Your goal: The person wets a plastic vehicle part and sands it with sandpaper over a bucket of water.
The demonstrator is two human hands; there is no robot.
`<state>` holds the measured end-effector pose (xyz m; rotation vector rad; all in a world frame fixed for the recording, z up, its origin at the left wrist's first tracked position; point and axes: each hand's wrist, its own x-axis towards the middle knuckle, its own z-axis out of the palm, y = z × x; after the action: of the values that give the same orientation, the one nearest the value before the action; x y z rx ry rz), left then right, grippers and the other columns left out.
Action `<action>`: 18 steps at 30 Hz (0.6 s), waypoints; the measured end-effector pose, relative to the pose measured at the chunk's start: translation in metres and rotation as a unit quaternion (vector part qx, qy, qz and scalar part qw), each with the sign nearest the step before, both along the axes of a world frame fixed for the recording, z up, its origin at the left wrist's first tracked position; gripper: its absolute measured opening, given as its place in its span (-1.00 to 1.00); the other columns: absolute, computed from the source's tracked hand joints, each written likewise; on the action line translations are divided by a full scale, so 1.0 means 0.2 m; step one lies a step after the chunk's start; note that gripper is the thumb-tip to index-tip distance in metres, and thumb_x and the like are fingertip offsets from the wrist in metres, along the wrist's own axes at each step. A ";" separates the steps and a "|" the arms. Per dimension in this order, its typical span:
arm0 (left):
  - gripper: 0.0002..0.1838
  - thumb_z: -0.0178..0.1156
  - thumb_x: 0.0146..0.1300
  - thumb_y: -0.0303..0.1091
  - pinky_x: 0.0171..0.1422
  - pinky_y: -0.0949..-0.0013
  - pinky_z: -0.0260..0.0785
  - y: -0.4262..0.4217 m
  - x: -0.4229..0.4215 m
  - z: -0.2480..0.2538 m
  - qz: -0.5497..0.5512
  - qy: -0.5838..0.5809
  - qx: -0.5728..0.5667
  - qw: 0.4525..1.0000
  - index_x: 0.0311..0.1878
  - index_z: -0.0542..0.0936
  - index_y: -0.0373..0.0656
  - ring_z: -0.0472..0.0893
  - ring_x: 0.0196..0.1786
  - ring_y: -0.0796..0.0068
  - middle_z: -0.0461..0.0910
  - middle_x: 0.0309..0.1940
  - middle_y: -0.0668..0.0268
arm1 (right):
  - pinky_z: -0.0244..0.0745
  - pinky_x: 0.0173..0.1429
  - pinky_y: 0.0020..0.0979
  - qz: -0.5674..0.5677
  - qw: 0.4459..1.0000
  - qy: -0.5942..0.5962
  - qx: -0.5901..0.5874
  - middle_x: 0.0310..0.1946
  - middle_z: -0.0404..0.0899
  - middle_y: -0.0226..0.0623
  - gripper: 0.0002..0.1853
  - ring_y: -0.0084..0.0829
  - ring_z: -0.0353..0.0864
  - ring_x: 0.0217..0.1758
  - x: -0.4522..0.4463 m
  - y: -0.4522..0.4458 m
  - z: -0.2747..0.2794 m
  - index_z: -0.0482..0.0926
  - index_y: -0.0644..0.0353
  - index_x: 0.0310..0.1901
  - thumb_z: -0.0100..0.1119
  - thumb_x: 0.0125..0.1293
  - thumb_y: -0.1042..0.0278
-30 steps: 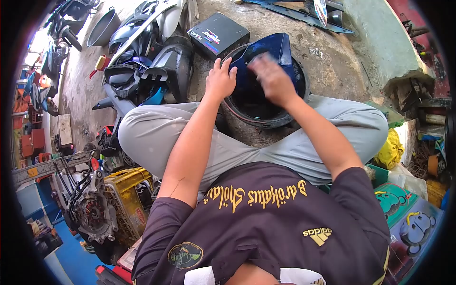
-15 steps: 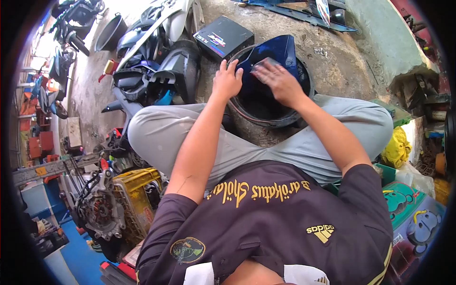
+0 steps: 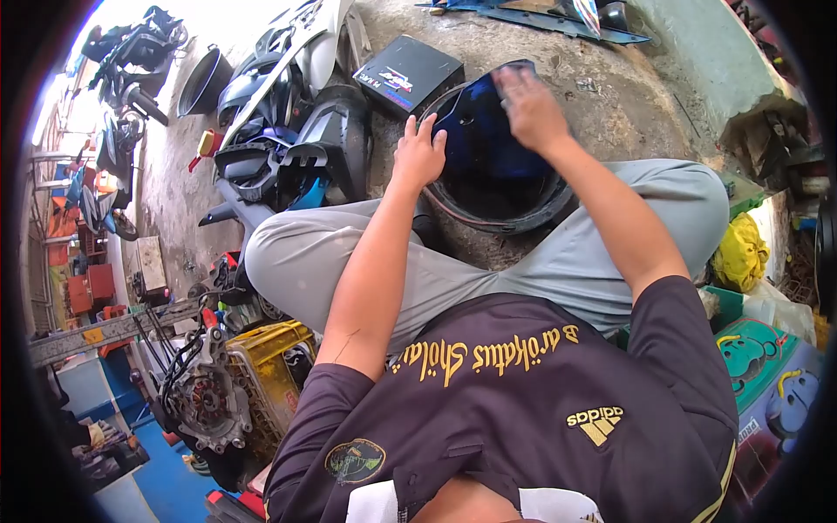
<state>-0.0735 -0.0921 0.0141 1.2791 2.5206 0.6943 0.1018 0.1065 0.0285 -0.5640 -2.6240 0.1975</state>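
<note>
A dark blue, glossy panel (image 3: 478, 118) lies tilted over a round black tub (image 3: 501, 225) on the floor between my knees. At the panel's left edge is my left hand (image 3: 419, 152), its fingers spread; whether they grip the edge is unclear. My right hand (image 3: 534, 109) lies over the panel's upper right part with its fingertips blurred. Something small and pale shows by those fingers, too indistinct to name. The inside of the tub is dark and partly hidden by the panel.
A black box (image 3: 410, 73) sits just behind the tub. Grey and black motorcycle fairings (image 3: 327, 144) are piled at the left. An engine part (image 3: 207, 397) and a yellow crate (image 3: 275, 370) stand lower left. A yellow bag (image 3: 741, 253) lies by my right knee.
My right hand has moved from the panel's middle up and right to its upper corner. My left hand has stayed by the left edge. The view has shifted slightly.
</note>
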 end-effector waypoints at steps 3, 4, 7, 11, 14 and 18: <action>-0.40 0.08 0.59 0.05 0.50 -0.27 0.36 0.00 0.00 -0.02 -0.001 0.000 -0.004 1.000 0.59 0.39 0.12 0.48 0.42 -0.45 0.22 0.63 -0.19 | 0.15 0.74 -0.01 0.117 0.992 -0.053 0.011 0.59 0.43 -0.21 -0.42 0.00 0.27 0.70 -0.03 -0.20 0.05 0.47 0.01 0.55 0.06 0.51 0.30; -0.40 0.08 0.58 0.06 0.50 -0.27 0.36 -0.01 0.00 -0.01 -0.002 0.000 -0.002 1.000 0.59 0.39 0.12 0.48 0.42 -0.45 0.22 0.64 -0.19 | 0.15 0.73 -0.01 0.132 0.989 -0.068 0.024 0.59 0.43 -0.24 -0.42 -0.04 0.27 0.70 -0.03 -0.19 0.04 0.47 -0.01 0.55 0.05 0.50 0.31; -0.38 0.08 0.58 0.06 0.50 -0.25 0.36 -0.03 0.01 0.00 -0.003 0.002 -0.007 1.000 0.60 0.37 0.09 0.49 0.41 -0.46 0.21 0.64 -0.19 | 0.19 0.71 -0.01 0.032 0.998 -0.046 0.010 0.59 0.43 -0.30 -0.41 -0.14 0.30 0.69 0.00 -0.01 0.07 0.47 -0.05 0.55 0.03 0.49 0.31; -0.37 0.09 0.58 0.06 0.51 -0.24 0.35 0.00 -0.01 0.01 -0.006 -0.003 -0.006 1.000 0.61 0.37 0.08 0.48 0.41 -0.47 0.21 0.64 -0.21 | 0.17 0.71 0.00 0.012 0.998 -0.013 0.053 0.54 0.48 -0.16 -0.42 0.02 0.32 0.66 0.01 -0.06 0.05 0.51 0.06 0.51 0.11 0.48 0.24; -0.37 0.09 0.57 0.05 0.52 -0.25 0.34 -0.02 0.01 -0.01 -0.004 -0.003 -0.002 1.000 0.61 0.37 0.08 0.47 0.42 -0.47 0.21 0.63 -0.23 | 0.15 0.73 -0.03 0.179 0.983 -0.034 0.035 0.52 0.50 -0.15 -0.42 -0.01 0.31 0.67 0.03 -0.24 0.03 0.54 0.07 0.48 0.23 0.47 0.16; -0.38 0.08 0.58 0.06 0.50 -0.26 0.35 -0.01 -0.01 -0.02 -0.002 0.007 -0.005 1.000 0.61 0.37 0.08 0.48 0.41 -0.47 0.21 0.63 -0.21 | 0.32 0.65 -0.06 0.082 0.996 0.035 -0.011 0.48 0.53 -0.10 -0.45 0.06 0.41 0.60 0.05 -0.03 0.08 0.57 0.13 0.44 0.28 0.43 0.30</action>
<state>-0.0748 -0.0950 0.0097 1.2891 2.5286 0.6740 0.1111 0.0996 0.0440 -0.3432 -2.6027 0.2910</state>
